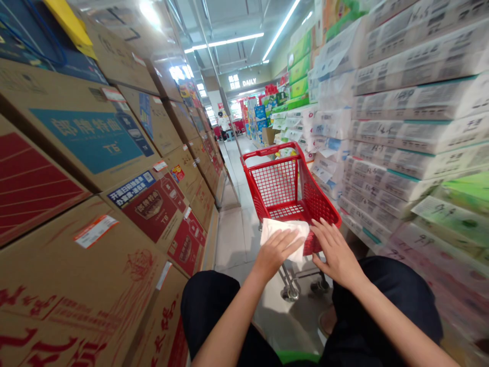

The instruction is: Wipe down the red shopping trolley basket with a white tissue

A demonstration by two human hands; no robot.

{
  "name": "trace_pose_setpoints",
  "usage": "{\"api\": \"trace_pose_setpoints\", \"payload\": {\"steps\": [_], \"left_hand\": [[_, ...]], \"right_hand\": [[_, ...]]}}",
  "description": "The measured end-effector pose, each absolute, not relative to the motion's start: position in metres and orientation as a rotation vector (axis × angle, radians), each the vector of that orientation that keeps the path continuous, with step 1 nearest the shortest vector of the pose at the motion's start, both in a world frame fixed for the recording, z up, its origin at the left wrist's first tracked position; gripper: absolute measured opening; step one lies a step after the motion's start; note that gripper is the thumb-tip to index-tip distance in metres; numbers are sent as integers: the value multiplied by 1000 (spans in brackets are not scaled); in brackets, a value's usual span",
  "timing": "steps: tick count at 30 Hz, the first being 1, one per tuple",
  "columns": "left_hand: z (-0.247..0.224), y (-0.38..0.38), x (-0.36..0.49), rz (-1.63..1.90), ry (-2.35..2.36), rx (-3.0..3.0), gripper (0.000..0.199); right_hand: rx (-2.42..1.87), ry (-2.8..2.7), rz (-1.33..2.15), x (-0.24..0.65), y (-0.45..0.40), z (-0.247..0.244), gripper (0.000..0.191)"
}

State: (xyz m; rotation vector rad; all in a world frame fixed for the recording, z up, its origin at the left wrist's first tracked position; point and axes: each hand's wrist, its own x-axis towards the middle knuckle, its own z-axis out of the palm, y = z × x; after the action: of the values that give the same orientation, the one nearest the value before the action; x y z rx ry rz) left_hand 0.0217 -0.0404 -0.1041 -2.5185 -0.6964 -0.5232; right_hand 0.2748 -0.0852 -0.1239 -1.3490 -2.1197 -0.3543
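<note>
A red plastic shopping cart (324,201) with a grid-walled basket stands in front of my knees. My left hand (275,251) holds a folded white cloth (301,230) against the near end of the cart, fingers stretched across it. Part of the cloth lies hidden under the fingers. My right hand (336,250) is open with fingers spread, its fingertips at the cart's near right corner; whether they press on it I cannot tell. In the basket's far end, a yellow-and-green item (286,153) shows behind the mesh, too small to name.
Stacked cardboard cartons (91,132) line the left side. Piles of wrapped tissue packs (405,132) rise close on the right. A metal post (227,102) stands left of the cart. The tiled aisle (231,234) runs ahead towards a distant person (223,122).
</note>
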Motion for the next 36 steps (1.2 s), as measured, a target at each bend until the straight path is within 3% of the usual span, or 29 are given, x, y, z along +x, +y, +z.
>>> {"api": "trace_pose_setpoints", "payload": {"steps": [11,15,18,21,23,27,36], "left_hand": [[-89,-14,-12,-507,-648,-2670,53],[-86,3,-36,-887,-943,-2720,56],[-75,22,-53,-1291,-1290,-2456,69],[-65,33,-48,-1447,-1470,-2204,78],[-65,30,-30,-1373,-1495,-2194,79],[-82,10,11,-875,-1306,-2540,76],[-79,-45,35,-651,-1131,-2777,61]], "right_hand": [[-1276,-2166,-299,279,-81,-122,73],[-1284,-2155,-289,280,-81,-122,74],[-1308,-2130,-290,279,-82,-122,76],[-1336,-2107,-295,276,-82,-122,75],[-1343,-2104,-299,275,-82,-123,75],[-1332,-2115,-299,277,-81,-123,77],[-1336,-2068,-306,283,-86,-125,71]]}}
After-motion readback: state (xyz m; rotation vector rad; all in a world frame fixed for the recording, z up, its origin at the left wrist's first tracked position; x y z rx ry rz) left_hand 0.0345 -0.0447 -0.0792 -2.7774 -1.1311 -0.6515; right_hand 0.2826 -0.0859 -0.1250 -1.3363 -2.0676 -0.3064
